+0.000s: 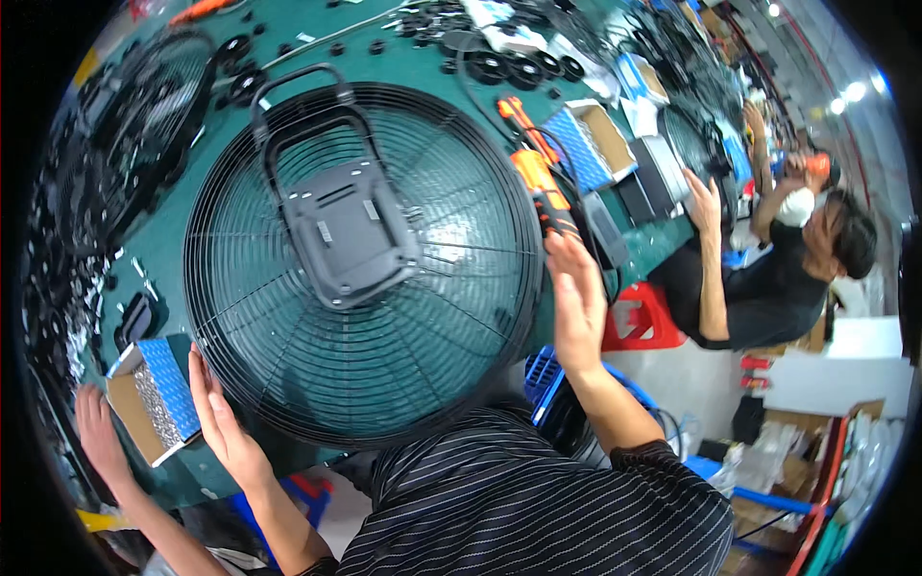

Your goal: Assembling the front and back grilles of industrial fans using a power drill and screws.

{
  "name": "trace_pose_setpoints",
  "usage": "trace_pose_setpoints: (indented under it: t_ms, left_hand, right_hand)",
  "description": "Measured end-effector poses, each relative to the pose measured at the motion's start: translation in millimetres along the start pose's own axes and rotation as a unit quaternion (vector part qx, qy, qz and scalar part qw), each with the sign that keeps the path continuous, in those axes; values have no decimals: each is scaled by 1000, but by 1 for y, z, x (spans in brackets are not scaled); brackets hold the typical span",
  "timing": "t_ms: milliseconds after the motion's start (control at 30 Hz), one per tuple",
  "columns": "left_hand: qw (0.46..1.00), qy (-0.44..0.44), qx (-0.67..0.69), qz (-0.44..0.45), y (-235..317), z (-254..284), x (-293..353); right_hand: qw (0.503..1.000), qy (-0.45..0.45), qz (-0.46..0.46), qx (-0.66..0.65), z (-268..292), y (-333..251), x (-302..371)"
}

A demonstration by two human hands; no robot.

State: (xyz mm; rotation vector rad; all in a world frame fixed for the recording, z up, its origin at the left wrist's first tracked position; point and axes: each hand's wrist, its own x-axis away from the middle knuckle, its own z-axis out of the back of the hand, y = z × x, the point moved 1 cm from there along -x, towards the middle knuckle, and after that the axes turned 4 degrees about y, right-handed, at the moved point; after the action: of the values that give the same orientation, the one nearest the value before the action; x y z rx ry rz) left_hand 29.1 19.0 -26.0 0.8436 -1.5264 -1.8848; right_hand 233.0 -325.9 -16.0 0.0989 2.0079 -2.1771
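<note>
A large round black wire fan guard (pixel 346 374) lies before me on the green table, with a black motor housing (pixel 351 235) and a looped carrying handle (pixel 307 72) on top. My left hand (pixel 223 418) is at the guard's lower left rim, fingers straight and palm turned inward. At its right rim is my right hand (pixel 576 302), also open with fingers stretched out. Both seem to be at or close to the rim; firm contact is hard to make out. Just beyond my right fingertips lies an orange and black power screwdriver (pixel 543 187).
A blue-sided box of small metal screws (pixel 158 403) sits by a co-worker's hand (pixel 101 442) at left. Another open box (pixel 595 139) stands at right, near a seated person (pixel 768 278). Black wheels (pixel 523 69) and parts spread along the back. A red stool (pixel 643 317) stands below.
</note>
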Motion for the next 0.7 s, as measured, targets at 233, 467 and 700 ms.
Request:
trace_pose_setpoints:
  t_ms: [233,467,700]
  left_hand:
    - [990,91,94,52,-2,-27,-2]
    - [992,122,-15,-2,-4,-33,-5]
    - [993,112,39,-1,-11,-4,1]
  right_hand:
    - [999,-3,26,29,-17,23,0]
    - [992,-11,90,83,-27,11,2]
    - [986,-33,99,132,-27,-1,48]
